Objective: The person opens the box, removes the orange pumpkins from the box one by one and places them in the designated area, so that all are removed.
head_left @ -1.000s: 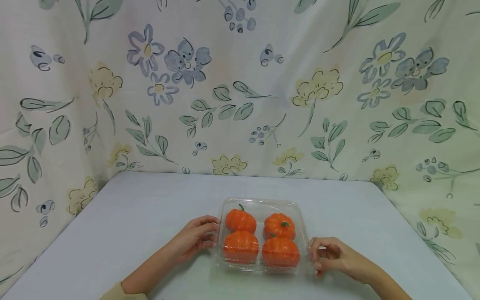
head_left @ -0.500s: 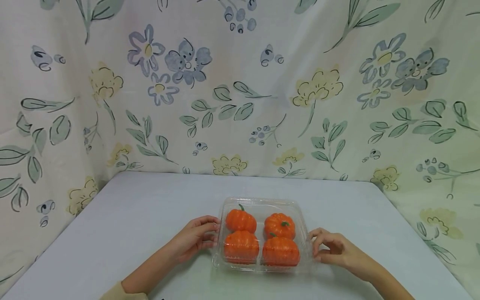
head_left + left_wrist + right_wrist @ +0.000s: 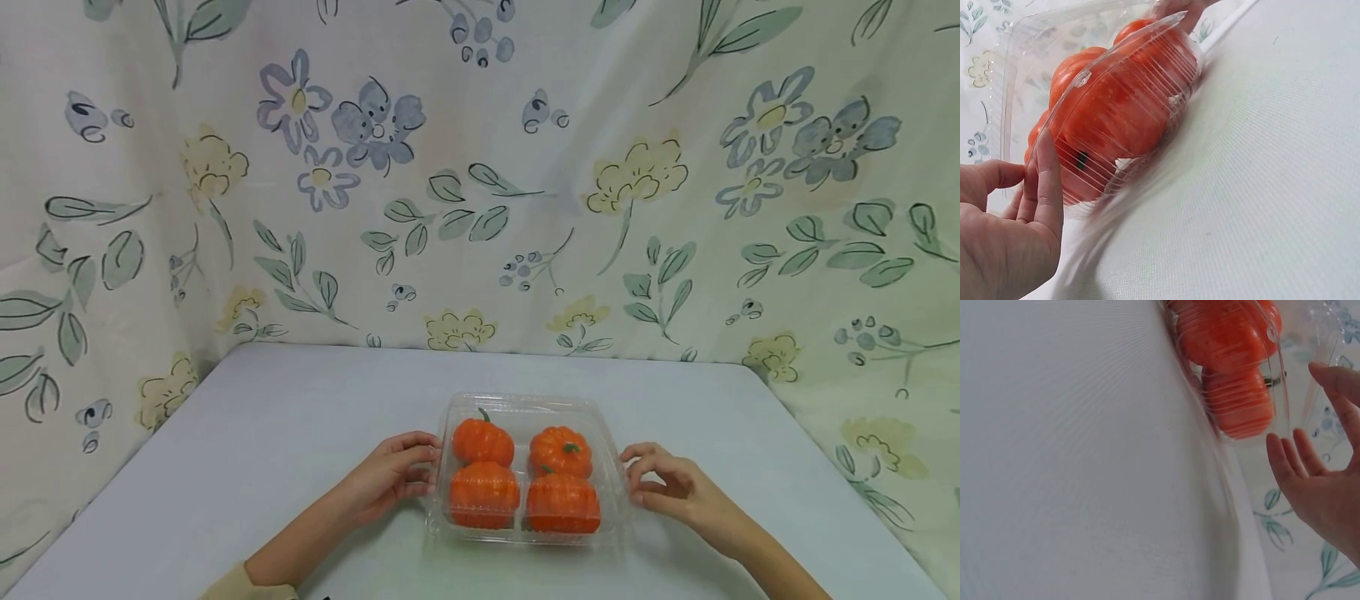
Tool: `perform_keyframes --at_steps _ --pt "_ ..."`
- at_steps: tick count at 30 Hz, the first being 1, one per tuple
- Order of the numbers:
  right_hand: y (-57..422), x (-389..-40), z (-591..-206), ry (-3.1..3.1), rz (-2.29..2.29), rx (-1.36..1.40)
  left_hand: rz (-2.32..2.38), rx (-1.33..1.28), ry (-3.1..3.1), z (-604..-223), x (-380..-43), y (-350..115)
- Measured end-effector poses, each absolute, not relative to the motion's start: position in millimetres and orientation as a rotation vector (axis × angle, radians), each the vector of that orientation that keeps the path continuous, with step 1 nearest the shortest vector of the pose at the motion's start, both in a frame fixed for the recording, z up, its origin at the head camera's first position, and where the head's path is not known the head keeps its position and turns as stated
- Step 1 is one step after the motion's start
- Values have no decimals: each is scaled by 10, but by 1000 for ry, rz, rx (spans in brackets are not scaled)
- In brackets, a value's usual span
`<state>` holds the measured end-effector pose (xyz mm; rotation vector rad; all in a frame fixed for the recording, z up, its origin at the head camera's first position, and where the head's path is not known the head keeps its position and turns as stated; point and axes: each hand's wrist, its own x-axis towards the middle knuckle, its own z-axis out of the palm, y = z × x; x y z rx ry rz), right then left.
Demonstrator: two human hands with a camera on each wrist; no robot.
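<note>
A clear plastic clamshell box (image 3: 525, 537) stands on the white table, its lid over several small orange pumpkins (image 3: 484, 495) with green stems. At the box's left side, my left hand (image 3: 390, 477) pinches the rim; in the left wrist view the thumb (image 3: 1007, 174) is on one side of that edge and the fingers (image 3: 1049, 187) on the other. My right hand (image 3: 675, 496) is beside the box's right side, fingers loosely bent. In the right wrist view its fingertips (image 3: 1274, 442) are right by the rim, with a gap between thumb and fingers.
The white table (image 3: 322, 408) stretches behind the box and to both sides. A floral curtain (image 3: 480, 250) hangs behind the table and along both its sides. A beige sleeve (image 3: 247, 583) shows on the left arm.
My right hand has moved up along the box's right side, away from the front corner, and its fingers have opened a little. The left hand and the box have stayed put.
</note>
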<state>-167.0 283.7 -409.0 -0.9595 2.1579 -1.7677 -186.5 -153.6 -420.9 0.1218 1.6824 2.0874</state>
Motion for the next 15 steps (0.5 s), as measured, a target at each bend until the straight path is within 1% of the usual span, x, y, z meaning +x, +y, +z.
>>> perform_keyframes --at_steps 3,10,15 --pt "2821 -1675 -4070 2217 -1763 -949 2084 116 1693 -4205 -1861 -1534" --pt "2747 -1716 -4035 2282 -1826 -1035 2070 105 1698 -4199 -1859 -1539" --pt "2703 -1738 -3986 2301 -1872 -1006 2075 117 1683 -4200 -1863 -1542"
